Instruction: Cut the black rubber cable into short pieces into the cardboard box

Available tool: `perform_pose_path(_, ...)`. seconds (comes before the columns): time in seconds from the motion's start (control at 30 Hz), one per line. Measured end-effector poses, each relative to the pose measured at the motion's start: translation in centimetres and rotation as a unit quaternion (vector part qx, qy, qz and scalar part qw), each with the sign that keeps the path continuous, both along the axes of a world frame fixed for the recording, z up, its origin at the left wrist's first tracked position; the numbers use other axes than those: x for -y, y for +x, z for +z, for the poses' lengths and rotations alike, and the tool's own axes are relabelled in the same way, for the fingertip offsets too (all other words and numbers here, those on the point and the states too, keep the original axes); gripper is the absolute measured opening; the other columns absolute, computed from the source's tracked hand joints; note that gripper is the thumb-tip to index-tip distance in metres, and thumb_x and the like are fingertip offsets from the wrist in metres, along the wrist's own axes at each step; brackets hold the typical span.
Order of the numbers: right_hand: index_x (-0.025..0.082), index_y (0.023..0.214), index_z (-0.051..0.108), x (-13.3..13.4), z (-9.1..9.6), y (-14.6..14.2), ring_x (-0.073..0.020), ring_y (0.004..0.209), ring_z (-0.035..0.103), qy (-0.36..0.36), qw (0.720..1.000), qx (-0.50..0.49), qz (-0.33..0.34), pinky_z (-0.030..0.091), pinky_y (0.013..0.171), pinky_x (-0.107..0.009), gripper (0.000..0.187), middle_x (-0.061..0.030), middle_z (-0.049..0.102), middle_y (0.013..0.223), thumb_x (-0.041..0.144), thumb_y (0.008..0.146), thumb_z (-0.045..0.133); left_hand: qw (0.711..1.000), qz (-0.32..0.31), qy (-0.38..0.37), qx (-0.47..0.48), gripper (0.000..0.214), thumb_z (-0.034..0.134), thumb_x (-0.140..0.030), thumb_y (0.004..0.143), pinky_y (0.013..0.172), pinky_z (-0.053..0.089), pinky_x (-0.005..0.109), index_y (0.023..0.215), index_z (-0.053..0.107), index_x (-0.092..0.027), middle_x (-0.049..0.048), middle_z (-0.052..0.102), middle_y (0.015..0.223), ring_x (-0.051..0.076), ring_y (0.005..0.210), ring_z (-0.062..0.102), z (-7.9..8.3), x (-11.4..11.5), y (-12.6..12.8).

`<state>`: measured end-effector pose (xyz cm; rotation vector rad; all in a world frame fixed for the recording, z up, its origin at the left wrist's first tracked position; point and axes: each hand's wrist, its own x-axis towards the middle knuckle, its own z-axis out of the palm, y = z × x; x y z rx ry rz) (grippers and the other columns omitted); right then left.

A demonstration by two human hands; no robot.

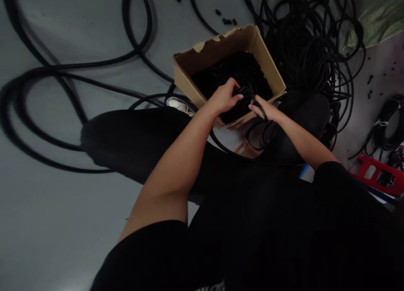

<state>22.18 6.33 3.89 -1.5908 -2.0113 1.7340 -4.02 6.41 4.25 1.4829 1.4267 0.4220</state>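
The person leans over a cardboard box (217, 47) and reaches in with both arms. The left arm (176, 177) comes up from low on the left, and the right arm (303, 135) comes in from the right. Both hands are close together over the box. The left hand (224, 97) is curled, with its fingers pinching a short black cord (252, 98). The right hand (263, 109) pinches the same cord, just beside the left hand.

The box sits on the gray floor (63, 223), just past the person's legs. It is full of black bits (240, 72). Long black cables (78, 68) loop over the floor, and a big tangled pile of cable (303, 47) lies behind the box. A red stool (375, 173) is off to the right.
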Motion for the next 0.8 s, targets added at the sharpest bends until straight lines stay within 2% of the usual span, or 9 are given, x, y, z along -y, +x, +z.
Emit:
perform_pose_path(0.1, 0.029, 0.118, 0.057, -0.2, 0.4, -0.3, -0.0251, 0.089, 0.074, 0.000, 1.000, 0.008, -0.002, 0.070, 0.095, -0.044, 0.037, 0.0019, 0.066, 0.094, 0.054, 0.114, 0.084, 1.000, 0.007, -0.007, -0.017, 0.050, 0.095, -0.034, 0.103, 0.133, 0.064, 0.060, 0.148, 0.076, -0.023, 0.0152, 0.084, 0.131, 0.045, 0.143, 0.079, -0.3, -0.2, 0.0)
perform_pose_path(0.27, 0.028, 0.114, 0.060, -0.3, 1.1, -1.0, -0.0257, 0.097, 0.068, 0.031, 0.998, 0.028, 0.037, 0.066, 0.109, -0.047, 0.020, 0.0012, 0.066, 0.095, 0.037, 0.112, 0.078, 0.999, 0.008, -0.008, -0.033, 0.043, 0.096, -0.032, 0.100, 0.130, 0.065, 0.059, 0.138, 0.079, -0.025, 0.0132, 0.083, 0.125, 0.043, 0.137, 0.077, -0.6, -0.5, 0.2)
perform_pose_path(0.43, 0.027, 0.113, 0.063, -0.3, 1.2, -1.1, -0.0261, 0.102, 0.069, 0.038, 0.998, 0.031, 0.038, 0.063, 0.110, -0.044, 0.023, -0.0021, 0.072, 0.104, 0.038, 0.108, 0.082, 1.000, -0.018, 0.000, -0.019, 0.047, 0.097, -0.034, 0.099, 0.130, 0.064, 0.058, 0.142, 0.081, -0.024, 0.0127, 0.084, 0.125, 0.044, 0.139, 0.077, 0.0, -0.2, 0.7)
perform_pose_path(0.53, 0.026, 0.116, 0.066, -0.3, 1.6, -1.1, -0.0266, 0.103, 0.072, 0.034, 0.998, 0.032, 0.034, 0.062, 0.109, -0.043, 0.022, -0.0041, 0.075, 0.109, 0.040, 0.111, 0.081, 1.000, -0.019, 0.001, -0.022, 0.044, 0.095, -0.032, 0.100, 0.130, 0.063, 0.058, 0.140, 0.081, -0.022, 0.0138, 0.085, 0.127, 0.045, 0.139, 0.078, 0.2, -0.1, 1.1)
perform_pose_path(0.8, 0.024, 0.112, 0.067, -0.6, 2.6, -1.7, -0.0280, 0.104, 0.071, 0.034, 0.998, 0.045, 0.020, 0.062, 0.110, -0.043, 0.024, -0.0033, 0.073, 0.100, 0.037, 0.109, 0.087, 1.000, -0.010, 0.007, -0.022, 0.038, 0.090, -0.029, 0.102, 0.130, 0.063, 0.057, 0.138, 0.082, -0.022, 0.0157, 0.087, 0.131, 0.045, 0.139, 0.079, 0.5, 0.3, 1.6)
